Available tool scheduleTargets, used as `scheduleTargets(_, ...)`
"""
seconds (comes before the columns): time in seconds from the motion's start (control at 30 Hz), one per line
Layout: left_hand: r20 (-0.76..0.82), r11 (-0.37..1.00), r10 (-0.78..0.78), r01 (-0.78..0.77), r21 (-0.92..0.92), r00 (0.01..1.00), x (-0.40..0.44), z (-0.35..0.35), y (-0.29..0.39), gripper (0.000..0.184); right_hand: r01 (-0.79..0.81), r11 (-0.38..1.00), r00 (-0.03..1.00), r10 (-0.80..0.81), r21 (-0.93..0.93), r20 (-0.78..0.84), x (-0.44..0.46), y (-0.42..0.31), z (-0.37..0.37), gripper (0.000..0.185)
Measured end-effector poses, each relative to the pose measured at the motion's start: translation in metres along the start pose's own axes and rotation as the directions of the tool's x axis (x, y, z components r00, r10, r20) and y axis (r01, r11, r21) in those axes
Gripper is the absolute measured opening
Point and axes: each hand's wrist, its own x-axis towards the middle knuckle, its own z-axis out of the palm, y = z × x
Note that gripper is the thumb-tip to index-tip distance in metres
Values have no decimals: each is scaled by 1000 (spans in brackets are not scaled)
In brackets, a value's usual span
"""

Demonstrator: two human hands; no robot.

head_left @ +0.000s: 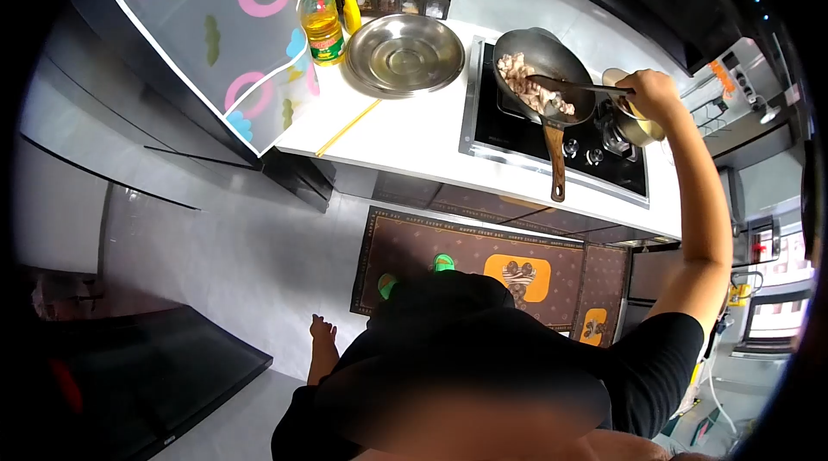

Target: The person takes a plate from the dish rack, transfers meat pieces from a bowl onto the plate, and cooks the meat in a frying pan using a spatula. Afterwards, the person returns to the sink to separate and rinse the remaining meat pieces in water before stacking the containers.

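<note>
Left of the pan [562,54] stand a steel basin [405,54] and oil bottle [323,34]; right of it, a pot [640,128] — partly hidden by the right hand [653,94] gripping a spatula [580,85]. Pinkish-white meat [519,70] lies in the pan; well apart hangs the left hand [323,329], fingers loosely open.

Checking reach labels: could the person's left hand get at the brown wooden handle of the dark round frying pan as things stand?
Probably yes, once raised: the left hand hangs low, apparently empty, and the handle juts toward the white counter's near edge, with nothing visibly covering it.
</note>
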Motion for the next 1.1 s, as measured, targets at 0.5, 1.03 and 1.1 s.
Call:
scheduleTargets(0.5,4,993,-84,84,-87,996,45,-44,-32,56,-415,910,908,414,13,69,72,-10,89,22)
scheduleTargets(1.03,-20,997,21,-19,80,1000,7,-5,-24,53,-105,994,994,107,38,-31,24,5,87,18)
scheduleTargets(1.1,24,997,19,-21,80,1000,9,4,-16,53,-40,999,999,40,5,-15,10,21,52,18)
